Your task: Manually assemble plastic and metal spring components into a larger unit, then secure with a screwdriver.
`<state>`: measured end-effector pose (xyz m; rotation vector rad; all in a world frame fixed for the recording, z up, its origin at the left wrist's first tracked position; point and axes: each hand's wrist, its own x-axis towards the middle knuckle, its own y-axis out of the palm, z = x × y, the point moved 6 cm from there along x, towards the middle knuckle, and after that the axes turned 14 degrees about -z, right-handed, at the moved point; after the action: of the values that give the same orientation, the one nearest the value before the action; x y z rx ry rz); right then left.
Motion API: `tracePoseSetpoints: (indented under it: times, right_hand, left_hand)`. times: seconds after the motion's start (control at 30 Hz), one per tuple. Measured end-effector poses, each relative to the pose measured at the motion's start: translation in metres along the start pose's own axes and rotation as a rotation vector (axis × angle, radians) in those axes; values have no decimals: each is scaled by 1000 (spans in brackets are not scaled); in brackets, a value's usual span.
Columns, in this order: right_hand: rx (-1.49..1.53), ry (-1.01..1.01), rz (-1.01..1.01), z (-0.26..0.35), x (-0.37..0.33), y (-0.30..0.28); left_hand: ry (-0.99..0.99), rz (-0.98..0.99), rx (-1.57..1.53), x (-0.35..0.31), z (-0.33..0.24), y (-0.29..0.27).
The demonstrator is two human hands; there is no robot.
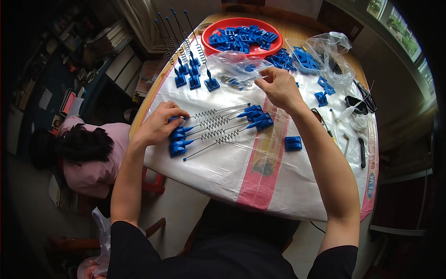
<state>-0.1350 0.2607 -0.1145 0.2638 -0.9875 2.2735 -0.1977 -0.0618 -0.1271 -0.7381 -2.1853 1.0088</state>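
Nearest, along the lower middle of the frame, the edge of the white sheet (209, 180) covering the table. Right of centre, a lone blue block (293, 143) on the sheet, no wire visible on it. Toward the right edge, a black-handled tool (362, 153), lying flat.

At the centre, spring wires (217, 124) laid side by side, seated in blue bases (178, 148) at both ends of the row. Looks finished, or nearly so. At the row's left end, the left hand (160, 123), fingers curled, thumb and forefinger close together over the upper bases; cannot tell whether pinching a piece or merely touching. Above centre, the right hand (281, 88), thumb and forefinger near each other beside a clear plastic bag (232, 59); cannot tell whether pinching film, a small part or nothing. Around the bag's lower edge, small metallic bits (234, 83), too blurred to name.

Toward the upper left, standing spring pieces (212, 84) in a cluster, apparently complete too. Right of top centre, a heap of loose blue parts (281, 60) and a clear box (309, 71) with more. Farthest, a red basin (241, 22), well stocked with blue parts. Judging by that stock, only a small share assembled, most left loose.
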Motion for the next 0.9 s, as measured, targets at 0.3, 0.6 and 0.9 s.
tracePoseSetpoints:
  times: [0.3,0.6,0.9]
  right_hand:
    - [1,-166,28,46,-33,-10]
    - [220,-37,182,66,-61,-18]
    - [847,191,417,94,-77,7]
  left_hand:
    - [-332,-450,99,90,33,-21]
    - [-301,-532,-289,91,37,-15]
    - [87,-419,-697,49,-104,-20]
